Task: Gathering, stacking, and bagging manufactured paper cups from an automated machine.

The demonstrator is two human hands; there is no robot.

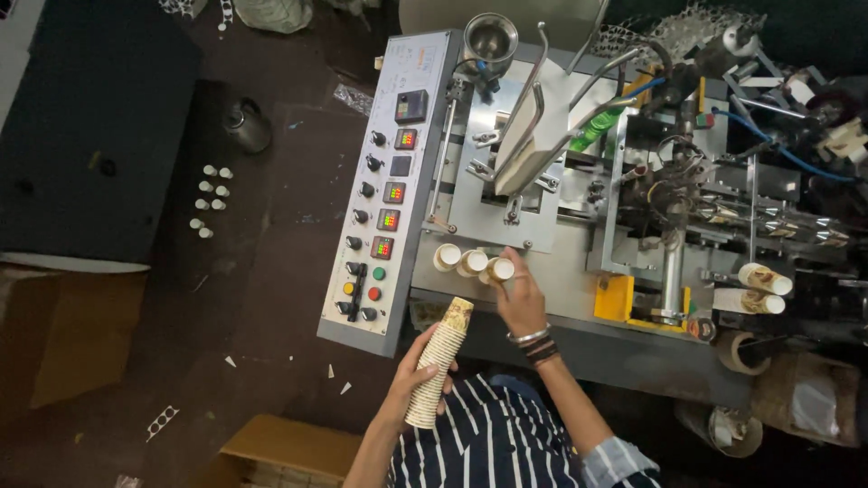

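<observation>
A tall stack of paper cups [439,361], ribbed by its nested rims, lies slanted in the left hand [411,380], which grasps it around the lower half just off the machine's front edge. The right hand [520,298] pinches a single cup [499,269] at the front edge of the grey metal machine deck [561,280], touching two more cups [459,260] lying on their sides. A control panel [384,181] with knobs flanks the deck's left edge. Below is a dark, littered floor [271,271] with a cardboard box [289,447].
</observation>
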